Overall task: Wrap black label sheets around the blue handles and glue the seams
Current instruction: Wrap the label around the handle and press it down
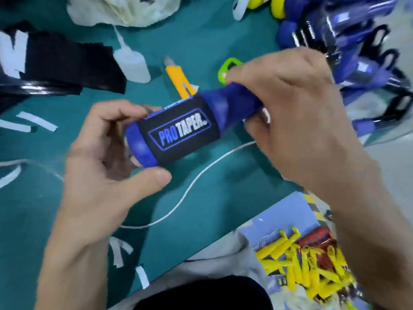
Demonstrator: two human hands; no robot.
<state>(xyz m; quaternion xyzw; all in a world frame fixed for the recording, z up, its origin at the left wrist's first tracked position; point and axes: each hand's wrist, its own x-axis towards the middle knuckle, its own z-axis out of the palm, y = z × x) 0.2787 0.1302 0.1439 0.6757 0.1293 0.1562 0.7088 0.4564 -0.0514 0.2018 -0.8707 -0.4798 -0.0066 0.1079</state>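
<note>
A blue handle point(234, 101) lies slantwise between both hands above the green table. A black label sheet point(185, 133) printed "PRO TAPER" is wrapped around its middle, logo facing up. My left hand point(105, 166) cups the handle's lower left end, thumb under it and fingers behind. My right hand point(290, 108) grips the upper right end from above. The label's seam is out of sight. A white glue bottle point(131, 61) with a long nozzle lies on the table behind the handle. A stack of black label sheets point(55, 63) sits at the far left.
A yellow utility knife point(178, 81) and a green ring point(230, 68) lie just behind the handle. Wrapped blue handles are piled at the upper right point(362, 48). A white cord point(196, 182) crosses the green table point(201, 36). Yellow clips point(306, 265) fill a box at lower right. White paper strips point(35, 121) are scattered left.
</note>
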